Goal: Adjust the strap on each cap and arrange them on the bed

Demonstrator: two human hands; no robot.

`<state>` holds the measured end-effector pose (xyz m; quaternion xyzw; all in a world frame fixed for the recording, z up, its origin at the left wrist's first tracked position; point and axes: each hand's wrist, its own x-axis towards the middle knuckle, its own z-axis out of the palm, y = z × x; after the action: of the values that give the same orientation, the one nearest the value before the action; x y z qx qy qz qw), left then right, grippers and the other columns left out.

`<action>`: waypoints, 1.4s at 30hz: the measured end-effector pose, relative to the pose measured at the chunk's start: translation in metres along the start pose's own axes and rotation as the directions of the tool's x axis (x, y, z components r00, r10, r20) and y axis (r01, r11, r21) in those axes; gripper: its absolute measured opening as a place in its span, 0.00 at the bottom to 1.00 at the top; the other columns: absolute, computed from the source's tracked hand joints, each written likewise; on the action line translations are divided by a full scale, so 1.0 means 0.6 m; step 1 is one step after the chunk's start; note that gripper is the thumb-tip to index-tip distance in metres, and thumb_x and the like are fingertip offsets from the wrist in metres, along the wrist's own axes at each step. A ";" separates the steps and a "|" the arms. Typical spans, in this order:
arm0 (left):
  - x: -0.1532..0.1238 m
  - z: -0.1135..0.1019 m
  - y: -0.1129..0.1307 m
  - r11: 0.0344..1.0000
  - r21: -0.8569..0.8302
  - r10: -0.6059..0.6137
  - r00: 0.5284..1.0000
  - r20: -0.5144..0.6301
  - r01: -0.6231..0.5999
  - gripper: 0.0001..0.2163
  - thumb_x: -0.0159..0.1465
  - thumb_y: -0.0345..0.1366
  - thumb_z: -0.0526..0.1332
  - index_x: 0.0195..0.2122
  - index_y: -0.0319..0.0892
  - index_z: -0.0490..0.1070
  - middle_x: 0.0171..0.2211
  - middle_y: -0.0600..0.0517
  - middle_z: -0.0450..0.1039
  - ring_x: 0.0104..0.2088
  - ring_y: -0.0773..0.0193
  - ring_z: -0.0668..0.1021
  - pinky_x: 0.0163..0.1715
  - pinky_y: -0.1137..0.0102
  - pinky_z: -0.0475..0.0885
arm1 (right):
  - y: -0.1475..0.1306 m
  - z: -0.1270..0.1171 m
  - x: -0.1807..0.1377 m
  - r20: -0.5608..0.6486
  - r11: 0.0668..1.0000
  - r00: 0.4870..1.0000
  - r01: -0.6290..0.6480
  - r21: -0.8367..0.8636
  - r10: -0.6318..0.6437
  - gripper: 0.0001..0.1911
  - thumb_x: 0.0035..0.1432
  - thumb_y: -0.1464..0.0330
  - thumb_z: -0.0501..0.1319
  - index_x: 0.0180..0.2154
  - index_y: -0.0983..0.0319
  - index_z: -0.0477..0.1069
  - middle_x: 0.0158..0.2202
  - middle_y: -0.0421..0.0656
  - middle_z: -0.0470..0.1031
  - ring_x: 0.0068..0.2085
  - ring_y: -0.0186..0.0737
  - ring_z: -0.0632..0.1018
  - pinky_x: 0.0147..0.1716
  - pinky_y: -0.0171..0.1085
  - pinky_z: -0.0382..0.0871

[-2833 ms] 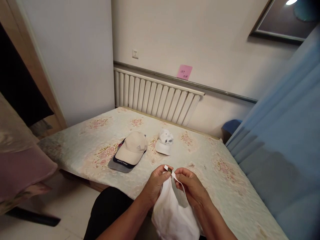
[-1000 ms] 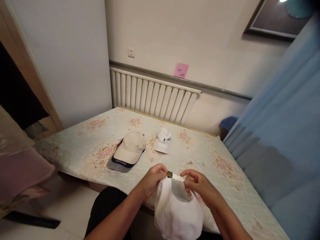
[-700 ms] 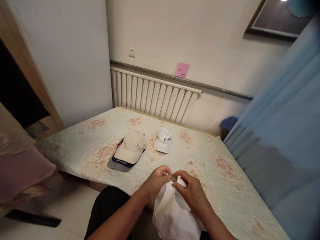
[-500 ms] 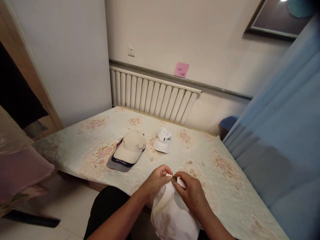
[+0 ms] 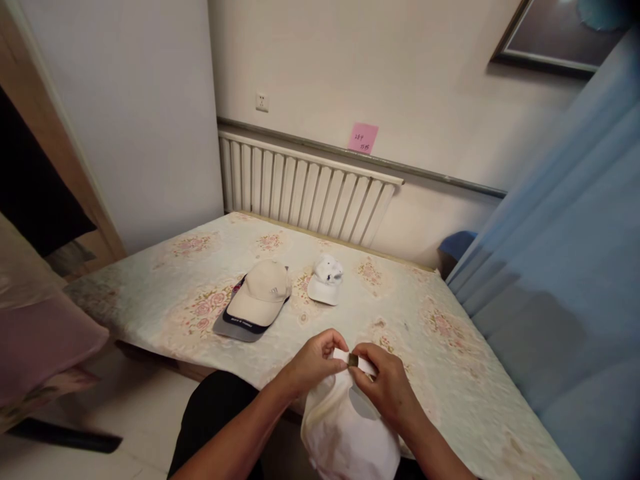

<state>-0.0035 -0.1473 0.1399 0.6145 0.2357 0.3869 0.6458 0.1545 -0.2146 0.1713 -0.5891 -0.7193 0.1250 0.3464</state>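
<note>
A white cap [image 5: 350, 430] hangs from both hands at the near edge of the bed, its back strap [image 5: 341, 355] uppermost. My left hand [image 5: 316, 363] pinches the strap on the left side. On the other side, my right hand [image 5: 383, 380] has its thumb and fingers closed on the strap, right at the small brass-coloured buckle [image 5: 353, 360]. Beyond them lies a smaller white cap [image 5: 326, 283] with dark marks on its front. To its left, a beige cap [image 5: 263, 293] rests stacked over a dark cap with a grey brim [image 5: 237, 330].
The caps lie on a bed with a floral cover [image 5: 460, 380]. A radiator [image 5: 305, 183] runs along the wall behind it, with a pink note [image 5: 363, 138] above. Blue curtains [image 5: 565, 233] hang at the right. Pinkish cloth [image 5: 45, 340] is draped at the left.
The buckle has shifted slightly right along the strap, and more white strap shows on both sides of it. The hands have moved a little apart. The other caps have stayed put.
</note>
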 end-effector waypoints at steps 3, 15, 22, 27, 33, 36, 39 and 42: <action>-0.001 0.000 0.000 0.998 0.063 0.002 1.000 0.002 -0.002 0.10 0.49 0.27 0.60 0.34 0.41 0.67 0.25 0.58 0.60 0.27 0.70 0.62 0.27 0.75 0.56 | 0.003 0.000 -0.001 0.002 1.000 1.000 0.001 0.021 -0.001 0.05 0.50 0.72 0.59 0.32 0.58 0.68 0.30 0.39 0.73 0.31 0.38 0.72 0.32 0.35 0.61; -0.001 0.002 -0.006 0.999 0.004 -0.045 0.998 -0.042 0.045 0.06 0.53 0.34 0.62 0.29 0.40 0.65 0.23 0.58 0.61 0.24 0.72 0.63 0.24 0.76 0.55 | 0.009 -0.001 -0.002 -0.029 0.998 1.000 0.013 0.053 -0.011 0.04 0.50 0.72 0.59 0.31 0.58 0.69 0.29 0.39 0.73 0.30 0.38 0.72 0.30 0.35 0.62; -0.006 0.001 -0.007 0.963 -0.186 -0.195 0.980 0.031 0.197 0.03 0.52 0.31 0.59 0.29 0.41 0.65 0.25 0.56 0.65 0.22 0.71 0.65 0.24 0.74 0.57 | 0.010 -0.004 -0.002 0.006 0.999 1.000 -0.008 0.040 0.007 0.04 0.50 0.72 0.59 0.31 0.58 0.69 0.29 0.39 0.74 0.31 0.38 0.73 0.31 0.35 0.63; -0.006 0.001 -0.004 0.943 -0.238 -0.229 0.972 0.048 0.234 0.04 0.49 0.27 0.56 0.26 0.40 0.64 0.27 0.54 0.67 0.23 0.71 0.67 0.26 0.73 0.59 | 0.009 -0.004 -0.003 0.020 1.000 1.000 -0.009 0.022 0.009 0.05 0.49 0.72 0.59 0.31 0.58 0.68 0.29 0.39 0.73 0.30 0.38 0.72 0.30 0.35 0.62; -0.005 -0.001 -0.009 0.928 -0.274 -0.246 0.967 0.058 0.253 0.05 0.47 0.26 0.55 0.25 0.40 0.64 0.28 0.53 0.69 0.24 0.70 0.68 0.26 0.73 0.60 | 0.004 -0.008 -0.001 0.048 1.000 0.999 -0.018 0.018 0.017 0.06 0.47 0.75 0.58 0.29 0.59 0.68 0.27 0.38 0.71 0.28 0.35 0.70 0.28 0.34 0.61; -0.002 -0.003 -0.014 0.917 -0.287 -0.269 0.961 0.067 0.277 0.05 0.46 0.27 0.55 0.26 0.40 0.64 0.26 0.54 0.68 0.24 0.70 0.67 0.24 0.74 0.58 | 0.002 -0.013 0.000 0.062 0.998 0.997 -0.046 0.032 0.044 0.05 0.46 0.75 0.58 0.28 0.59 0.68 0.25 0.37 0.69 0.26 0.33 0.67 0.27 0.33 0.59; 0.007 -0.007 -0.011 0.916 -0.272 -0.283 0.955 0.087 0.296 0.04 0.46 0.27 0.56 0.25 0.39 0.65 0.23 0.56 0.65 0.22 0.72 0.65 0.22 0.75 0.55 | 0.005 -0.016 0.005 0.089 0.994 0.993 -0.089 0.063 0.084 0.05 0.46 0.75 0.58 0.27 0.60 0.67 0.22 0.35 0.65 0.25 0.32 0.64 0.25 0.33 0.56; 0.021 -0.016 0.001 0.917 -0.257 -0.280 0.951 0.130 0.305 0.03 0.50 0.32 0.58 0.26 0.39 0.67 0.22 0.56 0.64 0.22 0.72 0.65 0.22 0.75 0.55 | 0.013 -0.018 0.012 0.122 0.985 0.985 -0.136 0.105 0.123 0.04 0.46 0.74 0.58 0.27 0.60 0.67 0.21 0.34 0.62 0.24 0.32 0.62 0.24 0.33 0.54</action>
<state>-0.0035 -0.1315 0.1412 0.4939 0.2396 0.2863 0.7853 0.1666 -0.2085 0.1771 -0.6060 -0.6900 0.2214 0.3283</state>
